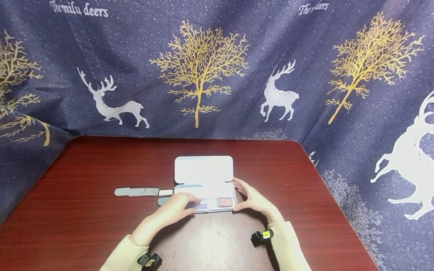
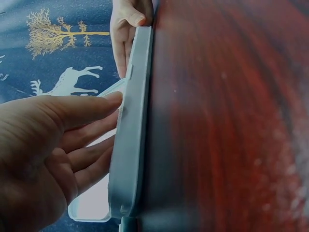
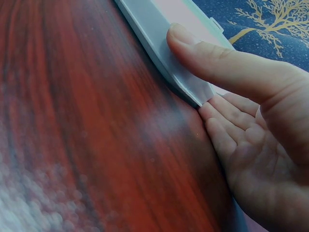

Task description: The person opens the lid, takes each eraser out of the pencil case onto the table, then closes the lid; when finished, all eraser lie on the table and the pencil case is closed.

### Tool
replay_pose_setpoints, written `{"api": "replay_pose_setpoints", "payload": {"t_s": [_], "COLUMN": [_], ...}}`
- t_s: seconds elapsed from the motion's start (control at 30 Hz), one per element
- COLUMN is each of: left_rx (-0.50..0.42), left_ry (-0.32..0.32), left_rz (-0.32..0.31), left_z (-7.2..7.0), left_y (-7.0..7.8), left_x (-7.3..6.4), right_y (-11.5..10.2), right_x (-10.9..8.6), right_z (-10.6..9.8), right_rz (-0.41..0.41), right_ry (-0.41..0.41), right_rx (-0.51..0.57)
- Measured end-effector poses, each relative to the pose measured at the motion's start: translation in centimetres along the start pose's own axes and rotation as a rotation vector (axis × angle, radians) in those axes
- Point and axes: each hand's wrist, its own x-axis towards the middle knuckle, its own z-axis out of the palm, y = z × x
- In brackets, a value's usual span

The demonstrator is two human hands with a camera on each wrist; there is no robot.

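A pale blue-white hinged case [image 1: 232, 191] lies on the table with its lid [image 1: 204, 169] tipped back. In its front compartments lie a pinkish block [image 1: 225, 203] and a purplish block [image 1: 202, 206]. My left hand [image 1: 177, 206] reaches over the case's left part, fingers beside the purplish block. In the left wrist view the thumb touches the front wall's rim while the fingertips are hidden behind it; whether they pinch something I cannot tell. My right hand [image 1: 251, 197] holds the case's right end, thumb [image 3: 193, 46] at the near corner and fingers along the side.
Left of the case, several flat grey-green pieces [image 1: 136, 192] lie in a row with a small white block [image 1: 165, 192] at its end. A teal piece [image 1: 163, 201] sticks out by the case's left side. Behind the dark red table [image 1: 101, 162] hangs a printed cloth [image 1: 230, 94].
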Motion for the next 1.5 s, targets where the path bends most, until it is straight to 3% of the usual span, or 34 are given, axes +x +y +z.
{"api": "replay_pose_setpoints", "payload": {"t_s": [0.4,0.63,0.9,1.5], "left_rx": [-0.025,-0.031,-0.014,0.017], "left_ry": [-0.010,-0.025,-0.020,0.028], "left_rz": [-0.024,-0.019,-0.004,-0.021], "left_z": [0.1,0.0,0.0,0.3], "left_y": [0.0,0.1,0.2,-0.2], "left_x": [0.1,0.2,0.1,0.2], "right_y": [0.3,0.7,-0.3,0.3], "right_x": [0.0,-0.1,0.1,0.0], "right_z": [0.0,0.0,0.0,0.0], "right_rz": [0.000,-0.087,0.001,0.004], "right_ry": [-0.003,0.003,-0.003,0.003], "right_rx": [0.001,-0.034,0.005,0.003]}}
